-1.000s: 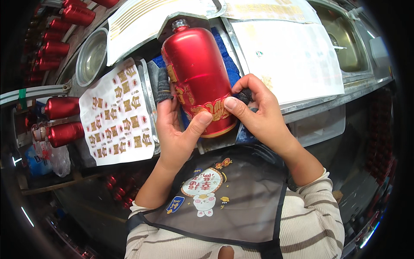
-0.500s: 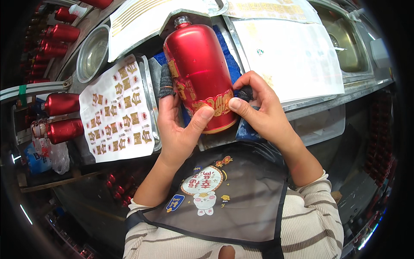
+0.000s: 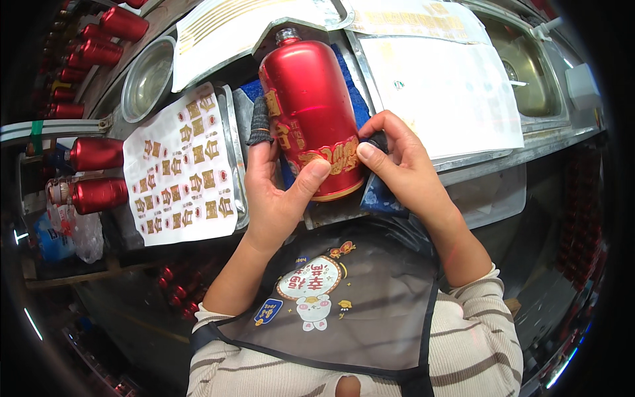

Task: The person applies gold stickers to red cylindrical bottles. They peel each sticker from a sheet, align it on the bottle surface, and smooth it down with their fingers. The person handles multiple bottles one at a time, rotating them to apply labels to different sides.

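Where left hand [image 3: 271, 192] half-curls: one glossy red, gold-decorated bottle [image 3: 307, 92], gripped lower left.
Right hand [image 3: 400, 162]: part-closed, holding bottle's lower right edge.
Left of left hand: one white, gold-printed paper sheet [image 3: 180, 173].

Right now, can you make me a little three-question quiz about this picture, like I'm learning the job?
1. True or false: the left hand and the right hand both touch the big red bottle.
2. Which is to the left of that bottle? A) the sink B) the round bowl
3. Fill in: the cloth showing beside the bottle is ____.

Key:
1. True.
2. B.
3. Blue.
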Demonstrator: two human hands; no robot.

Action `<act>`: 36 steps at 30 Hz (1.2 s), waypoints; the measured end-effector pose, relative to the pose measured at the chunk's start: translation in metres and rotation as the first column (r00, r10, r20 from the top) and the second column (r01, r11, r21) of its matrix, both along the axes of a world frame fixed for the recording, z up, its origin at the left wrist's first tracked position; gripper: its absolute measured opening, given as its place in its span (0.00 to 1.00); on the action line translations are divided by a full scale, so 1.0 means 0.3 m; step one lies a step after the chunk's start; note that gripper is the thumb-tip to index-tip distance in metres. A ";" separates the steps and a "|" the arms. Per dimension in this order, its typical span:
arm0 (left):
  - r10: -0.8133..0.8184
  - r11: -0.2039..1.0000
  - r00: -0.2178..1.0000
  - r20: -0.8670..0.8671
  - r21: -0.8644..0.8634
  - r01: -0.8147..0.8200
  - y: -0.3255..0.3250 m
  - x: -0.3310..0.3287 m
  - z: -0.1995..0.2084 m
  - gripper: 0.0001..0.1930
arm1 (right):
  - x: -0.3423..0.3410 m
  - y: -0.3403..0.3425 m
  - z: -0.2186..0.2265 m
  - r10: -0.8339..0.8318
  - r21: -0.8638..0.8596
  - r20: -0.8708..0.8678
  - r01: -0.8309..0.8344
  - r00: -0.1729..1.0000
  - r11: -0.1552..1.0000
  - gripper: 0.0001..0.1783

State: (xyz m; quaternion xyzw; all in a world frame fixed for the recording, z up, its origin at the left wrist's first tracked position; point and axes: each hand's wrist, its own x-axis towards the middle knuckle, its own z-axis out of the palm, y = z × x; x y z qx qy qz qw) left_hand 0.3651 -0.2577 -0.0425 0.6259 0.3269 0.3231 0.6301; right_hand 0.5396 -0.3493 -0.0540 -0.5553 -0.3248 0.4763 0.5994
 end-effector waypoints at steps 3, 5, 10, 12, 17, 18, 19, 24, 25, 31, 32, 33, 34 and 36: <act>-0.036 0.999 0.997 0.073 0.039 0.033 0.009 -0.029 -0.036 0.50 | 0.008 0.006 0.017 -0.004 -0.013 -0.051 0.003 0.999 1.000 0.11; -0.112 0.992 0.993 0.043 0.061 0.109 0.025 -0.069 -0.077 0.58 | 0.005 0.013 0.052 -0.019 -0.036 -0.091 0.016 0.996 0.999 0.11; -0.068 0.957 0.942 -0.329 0.247 0.155 0.012 -0.062 -0.074 0.52 | 0.007 0.022 0.024 -0.009 -0.100 0.073 0.017 0.997 0.995 0.12; -0.030 0.957 0.921 -0.387 0.256 0.139 0.004 -0.040 -0.046 0.46 | 0.011 0.021 0.030 -0.005 -0.109 0.040 0.009 0.999 0.994 0.12; 0.071 0.886 0.935 -0.348 0.453 0.101 -0.010 -0.004 -0.006 0.42 | 0.048 -0.020 0.098 -0.158 -0.075 -0.089 0.151 0.983 0.986 0.10; 0.065 0.889 0.935 -0.348 0.445 0.104 -0.016 -0.005 -0.015 0.42 | 0.041 -0.037 0.124 -0.185 -0.060 -0.121 0.179 0.975 0.982 0.11; 0.057 0.893 0.934 -0.352 0.437 0.110 -0.021 -0.003 -0.025 0.41 | 0.003 -0.043 0.136 -0.224 0.019 0.040 0.224 0.974 0.974 0.13; 0.091 0.934 0.945 -0.314 0.355 0.028 -0.024 -0.014 -0.065 0.43 | -0.129 0.050 0.163 -0.129 0.263 0.795 -0.145 0.593 0.954 0.16; 0.109 0.923 0.948 -0.298 0.385 0.014 -0.022 -0.010 -0.067 0.44 | -0.125 0.053 0.166 -0.213 0.319 0.797 -0.095 0.565 0.943 0.16; 0.041 0.885 0.927 -0.372 0.444 0.139 -0.020 -0.017 -0.018 0.52 | -0.005 -0.052 0.083 -0.243 -0.064 0.376 0.286 0.894 0.956 0.08; 0.024 0.911 0.939 -0.343 0.394 0.120 -0.019 -0.024 -0.035 0.53 | 0.002 -0.052 0.051 -0.224 -0.083 0.307 0.261 0.925 0.962 0.09; 0.015 0.920 0.940 -0.342 0.372 0.120 -0.007 -0.027 -0.044 0.54 | -0.013 -0.055 0.063 -0.297 -0.036 0.274 0.319 0.914 0.947 0.10; 0.002 0.930 0.939 -0.344 0.346 0.125 -0.004 -0.034 -0.051 0.54 | -0.038 -0.054 0.084 -0.361 0.003 0.234 0.370 0.903 0.929 0.11; -0.009 0.923 0.926 -0.377 0.353 0.153 0.021 -0.035 -0.048 0.54 | -0.055 -0.037 0.118 -0.340 0.235 0.422 0.261 0.841 0.936 0.12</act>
